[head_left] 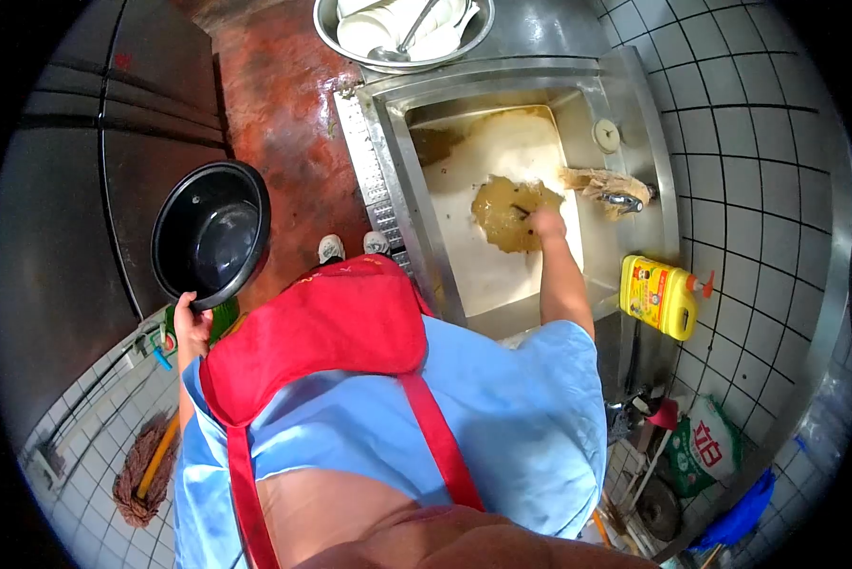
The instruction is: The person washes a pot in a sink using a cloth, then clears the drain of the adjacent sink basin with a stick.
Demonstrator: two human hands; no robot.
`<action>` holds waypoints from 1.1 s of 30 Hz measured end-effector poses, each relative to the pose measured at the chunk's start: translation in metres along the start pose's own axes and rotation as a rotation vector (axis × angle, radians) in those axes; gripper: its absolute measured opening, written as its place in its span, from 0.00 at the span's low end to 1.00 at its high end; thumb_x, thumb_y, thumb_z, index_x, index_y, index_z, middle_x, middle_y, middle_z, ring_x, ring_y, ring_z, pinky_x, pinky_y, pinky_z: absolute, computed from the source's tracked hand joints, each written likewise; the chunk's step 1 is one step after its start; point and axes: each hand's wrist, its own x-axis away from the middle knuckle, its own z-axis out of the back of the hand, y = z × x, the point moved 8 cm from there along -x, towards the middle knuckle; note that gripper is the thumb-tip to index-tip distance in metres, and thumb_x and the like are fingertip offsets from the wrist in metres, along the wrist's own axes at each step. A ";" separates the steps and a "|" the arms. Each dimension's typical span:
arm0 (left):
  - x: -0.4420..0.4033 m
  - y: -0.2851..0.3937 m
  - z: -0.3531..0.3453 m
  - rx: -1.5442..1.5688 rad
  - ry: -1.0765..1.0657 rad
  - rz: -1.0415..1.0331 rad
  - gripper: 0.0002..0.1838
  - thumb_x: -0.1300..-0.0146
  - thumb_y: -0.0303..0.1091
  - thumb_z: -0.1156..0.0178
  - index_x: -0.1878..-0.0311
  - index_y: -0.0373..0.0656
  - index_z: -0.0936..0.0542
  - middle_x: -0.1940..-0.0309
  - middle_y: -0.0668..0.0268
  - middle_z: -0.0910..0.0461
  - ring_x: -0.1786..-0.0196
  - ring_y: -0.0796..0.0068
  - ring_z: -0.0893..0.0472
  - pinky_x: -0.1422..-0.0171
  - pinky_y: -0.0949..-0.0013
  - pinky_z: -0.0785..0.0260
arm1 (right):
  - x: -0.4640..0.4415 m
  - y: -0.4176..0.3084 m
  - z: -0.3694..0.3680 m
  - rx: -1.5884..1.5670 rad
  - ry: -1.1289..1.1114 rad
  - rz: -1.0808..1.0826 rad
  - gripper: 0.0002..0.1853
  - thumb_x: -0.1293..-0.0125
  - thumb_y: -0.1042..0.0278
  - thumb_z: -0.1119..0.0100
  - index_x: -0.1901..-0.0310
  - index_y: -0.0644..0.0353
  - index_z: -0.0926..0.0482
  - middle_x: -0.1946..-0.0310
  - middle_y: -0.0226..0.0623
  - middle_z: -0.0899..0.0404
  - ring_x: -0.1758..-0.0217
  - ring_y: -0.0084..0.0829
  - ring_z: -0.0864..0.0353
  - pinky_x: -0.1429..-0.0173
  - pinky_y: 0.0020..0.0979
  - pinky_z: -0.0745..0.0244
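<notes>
My left hand [192, 324] grips the near rim of a black basin [210, 230], held out at the left over the red floor. Inside, the basin shows only its shiny dark wall and bottom. My right hand [547, 224] reaches down into the steel sink [483, 302], at the right edge of a brownish patch of water [506, 213] amid whitish foam. A small dark thing lies by its fingertips. Those fingers are too small and blurred to make out whether they hold it.
A metal bowl [323, 27] of white dishes and a ladle stands beyond the sink. On the sink's right are a cloth-wrapped faucet [608, 188], a round white piece [606, 136] and a yellow jug [655, 296]. A mop [143, 474] stands lower left.
</notes>
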 end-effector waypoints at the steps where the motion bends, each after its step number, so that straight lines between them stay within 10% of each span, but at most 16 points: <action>1: 0.007 0.001 -0.009 0.055 -0.061 -0.033 0.04 0.57 0.23 0.46 0.75 0.40 0.29 0.75 0.68 0.27 0.71 0.74 0.26 0.65 0.76 0.29 | -0.003 0.013 0.000 -0.042 0.031 -0.046 0.15 0.46 0.66 0.59 0.61 0.60 0.24 0.57 0.45 0.27 0.54 0.41 0.28 0.53 0.35 0.33; 11: 0.008 0.007 -0.008 0.032 -0.024 -0.020 0.05 0.57 0.22 0.46 0.73 0.40 0.29 0.74 0.67 0.26 0.71 0.72 0.25 0.65 0.75 0.29 | 0.010 -0.014 0.018 0.180 0.244 0.112 0.14 0.46 0.69 0.60 0.64 0.62 0.24 0.61 0.44 0.25 0.60 0.40 0.25 0.58 0.35 0.31; 14: 0.014 0.007 -0.012 0.008 -0.066 -0.044 0.05 0.57 0.22 0.46 0.73 0.40 0.29 0.74 0.67 0.26 0.71 0.73 0.26 0.65 0.75 0.29 | 0.040 -0.005 0.046 -0.526 0.029 -0.174 0.15 0.47 0.69 0.58 0.61 0.62 0.24 0.58 0.45 0.27 0.55 0.40 0.27 0.52 0.34 0.33; 18: 0.012 0.009 -0.016 0.031 -0.061 -0.064 0.04 0.56 0.22 0.46 0.74 0.40 0.29 0.74 0.67 0.26 0.71 0.73 0.26 0.65 0.75 0.29 | 0.007 -0.017 0.017 0.108 0.109 0.041 0.14 0.47 0.68 0.57 0.61 0.61 0.24 0.60 0.45 0.26 0.58 0.39 0.25 0.54 0.36 0.32; 33: 0.028 0.011 -0.031 -0.011 -0.076 -0.102 0.04 0.56 0.23 0.46 0.74 0.40 0.29 0.73 0.67 0.26 0.69 0.73 0.26 0.63 0.74 0.30 | 0.003 0.014 0.007 -0.261 0.121 -0.091 0.13 0.50 0.65 0.52 0.63 0.58 0.24 0.64 0.42 0.24 0.59 0.38 0.25 0.57 0.34 0.31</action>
